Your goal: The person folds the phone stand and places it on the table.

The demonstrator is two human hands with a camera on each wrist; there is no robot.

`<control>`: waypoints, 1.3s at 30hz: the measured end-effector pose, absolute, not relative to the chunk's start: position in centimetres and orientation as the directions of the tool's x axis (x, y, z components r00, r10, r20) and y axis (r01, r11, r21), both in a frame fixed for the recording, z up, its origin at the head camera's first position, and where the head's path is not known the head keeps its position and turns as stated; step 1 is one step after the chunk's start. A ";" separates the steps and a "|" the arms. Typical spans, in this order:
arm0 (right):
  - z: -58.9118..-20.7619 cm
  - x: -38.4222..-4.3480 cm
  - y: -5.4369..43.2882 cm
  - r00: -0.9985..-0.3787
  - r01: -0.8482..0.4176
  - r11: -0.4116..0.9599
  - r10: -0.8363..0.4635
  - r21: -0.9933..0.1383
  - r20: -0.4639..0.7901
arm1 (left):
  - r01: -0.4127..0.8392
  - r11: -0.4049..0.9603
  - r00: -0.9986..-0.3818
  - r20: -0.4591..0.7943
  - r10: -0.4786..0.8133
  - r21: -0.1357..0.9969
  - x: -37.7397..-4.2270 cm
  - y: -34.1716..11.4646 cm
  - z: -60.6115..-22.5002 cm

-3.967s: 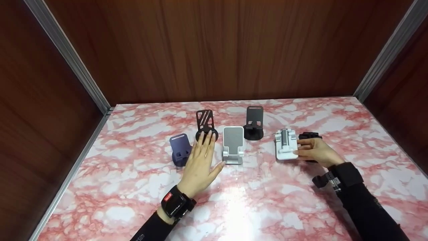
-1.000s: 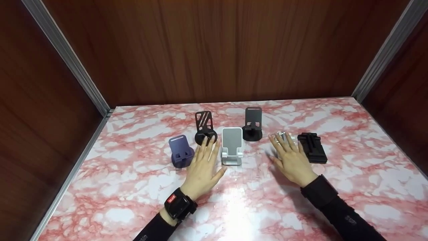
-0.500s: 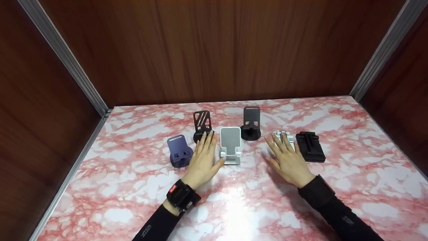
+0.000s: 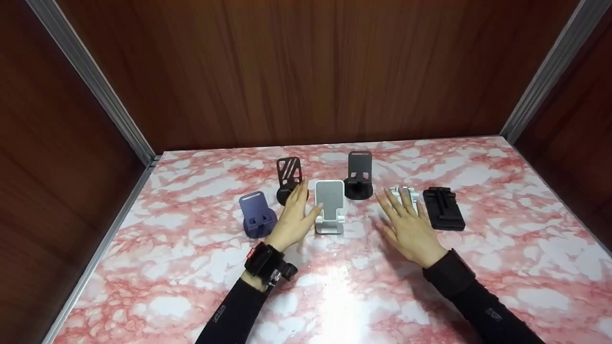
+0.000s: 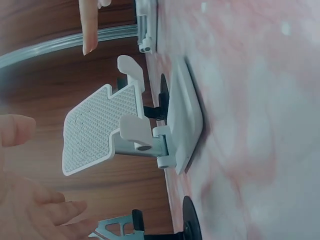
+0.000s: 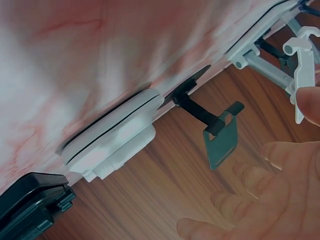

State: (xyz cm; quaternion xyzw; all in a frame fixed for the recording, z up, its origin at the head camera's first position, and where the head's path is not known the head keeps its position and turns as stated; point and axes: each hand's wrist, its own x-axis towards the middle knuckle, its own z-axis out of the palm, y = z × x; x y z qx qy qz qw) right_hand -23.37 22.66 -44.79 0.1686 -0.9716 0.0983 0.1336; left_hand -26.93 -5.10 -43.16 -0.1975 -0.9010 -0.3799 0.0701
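Over the marble bench (image 4: 334, 296), the left hand (image 4: 292, 217) reaches with loosely spread fingers, thumb beside the silver phone stand (image 4: 330, 206). The right hand (image 4: 410, 228) hovers flat, fingers spread, over the folded white phone stand (image 4: 404, 193). A black stand (image 4: 358, 176) stands farther back.

Left hand (image 4: 292, 216) raised on edge, fingers (image 4: 300, 196) straight, thumb out, holding nothing. Right hand (image 4: 410, 228) palm-down, fingers (image 4: 397, 203) spread and straight, low over the worktop. Both forearms in dark sleeves, black band on left wrist.
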 end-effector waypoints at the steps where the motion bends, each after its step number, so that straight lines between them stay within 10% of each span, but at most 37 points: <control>1: -44.8 -23.4 22.6 -0.907 -0.355 0.924 -0.304 -0.141 0.293 | 0.396 0.618 -0.917 0.267 0.295 0.679 -27.1 -5.1 -43.2; 14: -44.7 -23.3 22.3 -0.900 -0.380 0.913 -0.329 -0.146 0.285 | 0.291 0.356 -0.947 0.216 0.236 0.888 -28.4 -4.8 -44.3; 39: -45.1 -23.5 21.6 -0.882 -0.405 0.904 -0.347 -0.138 0.318 | 0.273 0.128 -0.951 0.248 0.183 0.953 -27.9 -3.5 -44.1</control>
